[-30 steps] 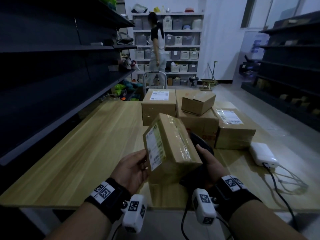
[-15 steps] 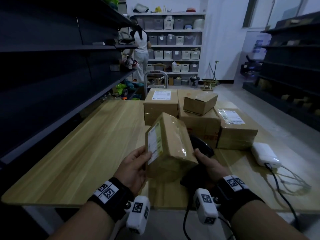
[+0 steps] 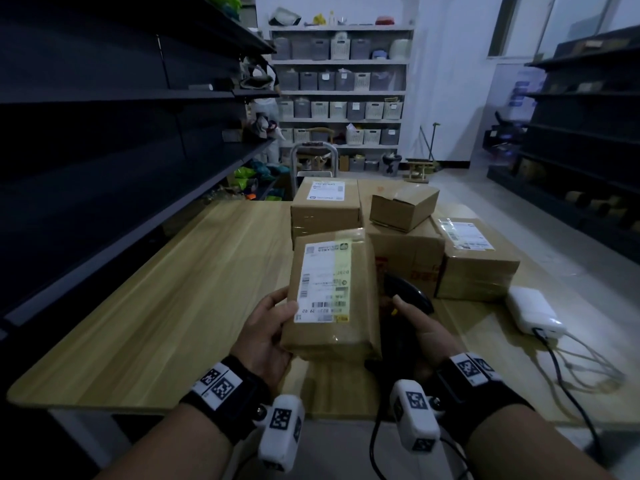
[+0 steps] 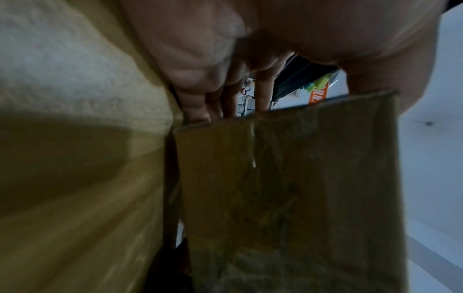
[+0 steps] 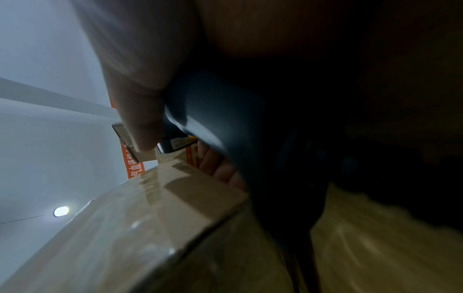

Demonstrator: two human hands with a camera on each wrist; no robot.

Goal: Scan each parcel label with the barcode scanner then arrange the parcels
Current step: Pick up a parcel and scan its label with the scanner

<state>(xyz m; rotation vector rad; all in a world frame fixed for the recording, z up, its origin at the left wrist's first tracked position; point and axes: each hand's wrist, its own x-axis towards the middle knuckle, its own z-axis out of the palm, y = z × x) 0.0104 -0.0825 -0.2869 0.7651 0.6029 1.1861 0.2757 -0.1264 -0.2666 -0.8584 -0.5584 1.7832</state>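
My left hand (image 3: 268, 327) grips a small brown parcel (image 3: 332, 296) by its left edge, above the near part of the wooden table (image 3: 173, 289). Its white label (image 3: 323, 282) with barcodes faces up toward me. In the left wrist view the fingers (image 4: 260, 93) curl over the parcel's (image 4: 300, 188) top edge. My right hand (image 3: 420, 327) holds the black barcode scanner (image 3: 407, 296) just right of the parcel, its head partly hidden behind it. The right wrist view shows the scanner's dark body (image 5: 238, 128) beside the parcel's taped side (image 5: 150, 218).
Several more cardboard parcels (image 3: 408, 251) are stacked at the table's far middle, two with labels up. A white adapter box (image 3: 533, 310) with cables lies at the right. Dark shelving runs along the left and right. A person (image 3: 265, 109) stands by the far shelves.
The parcel has been turned so its label, which faced left, now faces up toward me. The person in the background has walked left behind the shelving.
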